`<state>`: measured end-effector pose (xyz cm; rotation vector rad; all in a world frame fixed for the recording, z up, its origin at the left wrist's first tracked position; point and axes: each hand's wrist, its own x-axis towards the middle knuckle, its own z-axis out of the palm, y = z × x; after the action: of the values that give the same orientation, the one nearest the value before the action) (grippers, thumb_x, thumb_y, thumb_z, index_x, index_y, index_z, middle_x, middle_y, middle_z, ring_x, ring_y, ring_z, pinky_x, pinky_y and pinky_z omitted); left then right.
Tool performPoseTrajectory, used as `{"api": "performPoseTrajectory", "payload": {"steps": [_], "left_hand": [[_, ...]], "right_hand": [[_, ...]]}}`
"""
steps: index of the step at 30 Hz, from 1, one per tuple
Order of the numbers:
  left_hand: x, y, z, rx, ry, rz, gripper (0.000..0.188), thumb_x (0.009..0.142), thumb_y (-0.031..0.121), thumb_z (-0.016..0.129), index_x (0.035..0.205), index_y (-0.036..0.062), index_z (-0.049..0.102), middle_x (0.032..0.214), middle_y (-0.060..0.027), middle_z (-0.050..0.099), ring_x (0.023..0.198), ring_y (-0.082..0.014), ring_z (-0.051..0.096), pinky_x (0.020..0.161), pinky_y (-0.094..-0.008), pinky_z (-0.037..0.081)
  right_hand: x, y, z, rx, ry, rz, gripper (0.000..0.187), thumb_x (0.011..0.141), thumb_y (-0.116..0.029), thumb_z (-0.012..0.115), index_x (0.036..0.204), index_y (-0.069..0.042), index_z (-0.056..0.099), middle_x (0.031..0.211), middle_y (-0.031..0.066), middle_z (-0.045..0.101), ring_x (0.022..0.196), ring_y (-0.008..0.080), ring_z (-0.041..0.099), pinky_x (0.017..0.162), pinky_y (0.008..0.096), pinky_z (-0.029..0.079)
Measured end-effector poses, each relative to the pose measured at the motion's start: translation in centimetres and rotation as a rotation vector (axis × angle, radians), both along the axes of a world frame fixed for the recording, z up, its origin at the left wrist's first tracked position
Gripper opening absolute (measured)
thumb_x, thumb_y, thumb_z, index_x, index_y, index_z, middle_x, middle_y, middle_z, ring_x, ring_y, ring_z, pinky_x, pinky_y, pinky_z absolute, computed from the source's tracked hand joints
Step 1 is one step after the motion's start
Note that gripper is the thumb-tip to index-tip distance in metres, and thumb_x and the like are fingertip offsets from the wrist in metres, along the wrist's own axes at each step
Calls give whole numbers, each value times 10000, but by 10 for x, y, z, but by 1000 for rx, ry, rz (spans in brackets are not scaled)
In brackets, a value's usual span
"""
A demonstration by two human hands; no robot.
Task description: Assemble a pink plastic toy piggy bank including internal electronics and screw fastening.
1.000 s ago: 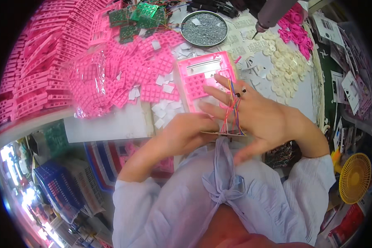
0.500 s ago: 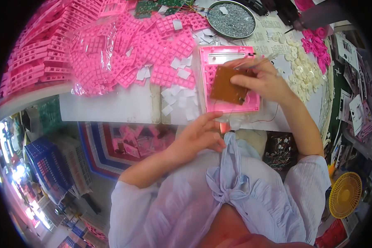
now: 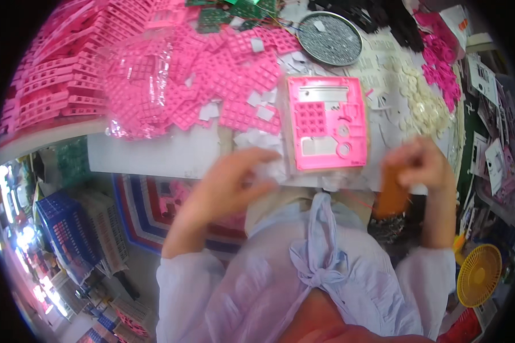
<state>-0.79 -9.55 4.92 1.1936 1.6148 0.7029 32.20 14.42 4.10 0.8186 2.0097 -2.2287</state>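
A pink plastic casing [image 3: 356, 123] lies open on the table in front of me, its moulded compartments and cut-outs facing up. My right hand [image 3: 422, 163] is off to its right, near the table's front edge, pinching a brown circuit board [image 3: 392, 191] that hangs tilted downward. Thin wires trail from the board. My left hand [image 3: 234, 180] is blurred by motion at the front edge, left of the casing. Its fingers are apart and nothing shows in them. White paper pieces [image 3: 263, 139] lie close beyond that hand.
Pink keypad pieces [image 3: 212, 74] and stacked pink casings [image 3: 68, 63] fill the left and back. A round tray of small metal parts [image 3: 330, 40] stands at the back. Cream round parts [image 3: 420, 97] and magenta pieces [image 3: 440, 63] lie right. A striped bag [image 3: 131, 211] hangs below.
My right hand has carried the brown board off the casing, toward me and rightward, uncovering the casing's inside. My left hand has moved left, away from the casing's front edge.
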Motion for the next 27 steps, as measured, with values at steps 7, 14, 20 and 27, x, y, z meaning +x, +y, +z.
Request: {"api": "performPoseTrajectory", "payload": {"steps": [7,14,20,27], "left_hand": [[-170,144,-1,406,658,223,322,948,265,665,1106,-13,704,955,-85,723,882,-147,650,797,-295,509],[-546,251,-94,101,999,168,672,908,598,589,1260,30,661,1253,-232,652,1138,-324,639,889,-446,498],[-530,329,-130,-60,566,445,530,908,484,662,1158,21,720,857,-48,694,705,-152,591,602,-315,451],[-499,314,-89,1,80,803,456,937,363,674,1290,76,644,1123,-58,665,804,-84,544,632,-260,424]], "right_hand": [[191,-61,-48,-379,-113,-280,495,663,-147,866,1078,43,674,964,129,725,867,222,694,774,343,543],[263,-205,-165,-877,-160,-954,431,792,-110,694,1207,-21,615,1044,107,685,934,259,683,821,425,578],[316,-347,-243,-410,-619,-998,357,799,-69,666,1148,-10,618,1057,105,675,912,236,661,747,362,541],[246,-437,-366,-895,-421,-1470,307,867,-99,683,1153,-17,612,974,126,689,871,259,686,723,351,580]]}}
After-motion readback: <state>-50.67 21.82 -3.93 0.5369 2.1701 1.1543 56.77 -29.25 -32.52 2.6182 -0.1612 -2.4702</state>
